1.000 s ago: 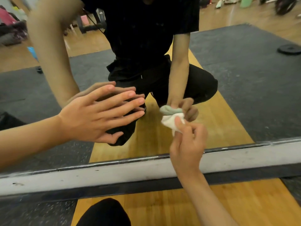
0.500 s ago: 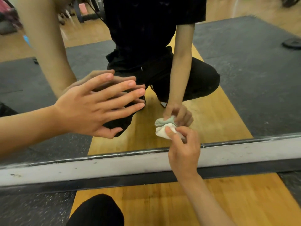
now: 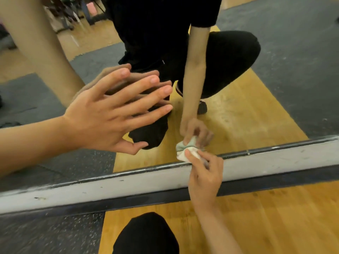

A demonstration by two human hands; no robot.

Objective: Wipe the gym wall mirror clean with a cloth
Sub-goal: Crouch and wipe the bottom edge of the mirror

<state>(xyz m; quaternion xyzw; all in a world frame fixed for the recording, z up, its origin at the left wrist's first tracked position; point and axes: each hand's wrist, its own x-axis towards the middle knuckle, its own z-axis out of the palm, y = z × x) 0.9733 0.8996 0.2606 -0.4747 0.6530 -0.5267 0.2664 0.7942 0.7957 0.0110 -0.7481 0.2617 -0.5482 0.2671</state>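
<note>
Wiping hand: our right hand (image 3: 205,175) pinches the cloth (image 3: 183,156) against the mirror (image 3: 293,88), low at 5 o'clock.
Left hand: our left hand (image 3: 102,121) at 9 o'clock, fingers straight, spread.

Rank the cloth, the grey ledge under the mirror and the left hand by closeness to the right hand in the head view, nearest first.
1. cloth: pinched in the right hand, at the bottom of the mirror.
2. grey ledge: just under that hand, below the glass.
3. left hand: off to the left, fingers spread against the mirror.
</note>
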